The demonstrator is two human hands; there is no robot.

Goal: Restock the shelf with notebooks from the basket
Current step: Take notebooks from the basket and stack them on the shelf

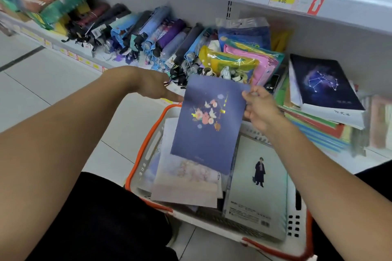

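— Where's the notebook right now?

— The blue floral notebook (209,121) is lifted above the basket (146,155), tilted, its long axis running from the basket up toward the shelf (70,48). My right hand (259,109) pinches its upper right edge, fingers curled on the cover.

— And your left?

— My left hand (157,87) is at the upper left edge of the same notebook, fingers straight and loose, fingertips just touching or nearly so; I can't tell which. It grips nothing.

— Which way does it have to go?

— The notebook stack (324,99), topped by a dark constellation cover, lies on the shelf to the right of the notebook, just beyond my right hand. So the right hand is nearer, and I judge it should carry the notebook over, turned flat to match that stack.

— How are your arms set?

— Both forearms reach forward over the basket, converging on the notebook. More notebooks lie in the basket beneath it.
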